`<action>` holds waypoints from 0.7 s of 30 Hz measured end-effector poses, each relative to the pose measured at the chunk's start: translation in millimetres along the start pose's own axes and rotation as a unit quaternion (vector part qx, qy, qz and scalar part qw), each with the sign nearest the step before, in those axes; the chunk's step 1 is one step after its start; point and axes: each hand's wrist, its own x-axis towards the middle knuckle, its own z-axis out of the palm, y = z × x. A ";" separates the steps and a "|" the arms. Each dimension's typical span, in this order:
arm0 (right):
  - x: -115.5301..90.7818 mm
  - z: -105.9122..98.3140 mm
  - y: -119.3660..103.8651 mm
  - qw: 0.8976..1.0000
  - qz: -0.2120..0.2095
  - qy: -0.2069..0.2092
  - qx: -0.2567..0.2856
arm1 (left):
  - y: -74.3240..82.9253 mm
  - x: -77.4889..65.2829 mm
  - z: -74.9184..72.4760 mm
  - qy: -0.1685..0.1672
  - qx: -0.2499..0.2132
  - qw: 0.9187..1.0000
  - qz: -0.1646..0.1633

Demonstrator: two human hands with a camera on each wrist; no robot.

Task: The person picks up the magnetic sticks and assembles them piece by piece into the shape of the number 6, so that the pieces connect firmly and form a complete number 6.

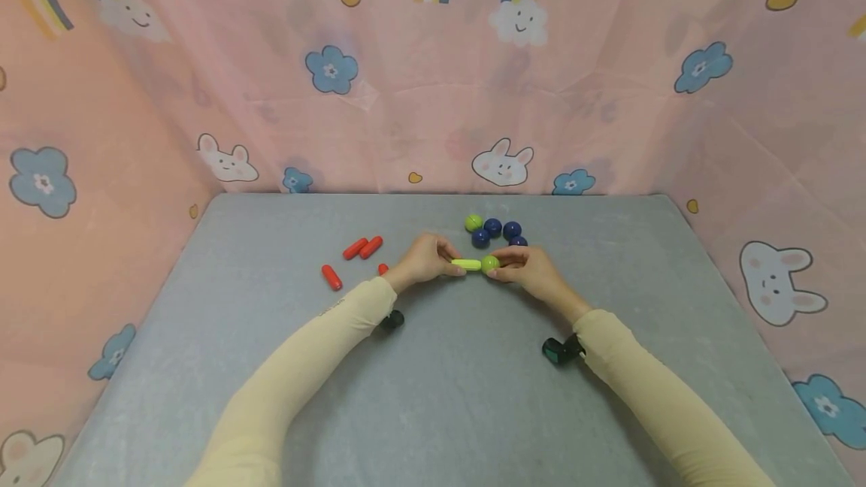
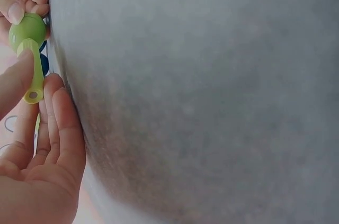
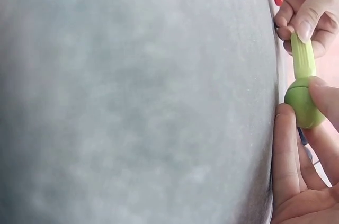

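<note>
My left hand (image 1: pixel 426 258) pinches a yellow-green handle (image 1: pixel 467 265) between thumb and fingers. In the left wrist view the handle (image 2: pixel 37 78) has a small hole through its flared end. With thumb and fingertips my right hand (image 1: pixel 531 270) holds a green ball (image 1: pixel 490 264), which has a seam round it in the right wrist view. The ball (image 3: pixel 304 105) and the handle (image 3: pixel 303 57) meet end to end in line, like a small maraca. Both are held over the middle of the table, just in front of several dark blue balls (image 1: pixel 493 228).
Another green ball (image 1: pixel 473 223) sits beside the blue balls. Left of my left hand lie several red handles (image 1: pixel 331 277), one partly hidden by that hand. A grey cloth covers the table (image 1: pixel 433 397); a pink patterned curtain (image 1: pixel 392 119) hangs around its back and sides.
</note>
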 end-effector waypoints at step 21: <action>10.5 3.6 25.8 1.000 -0.002 0.020 -0.006 | -1.3 -2.3 -0.8 -0.011 -0.008 1.000 -0.013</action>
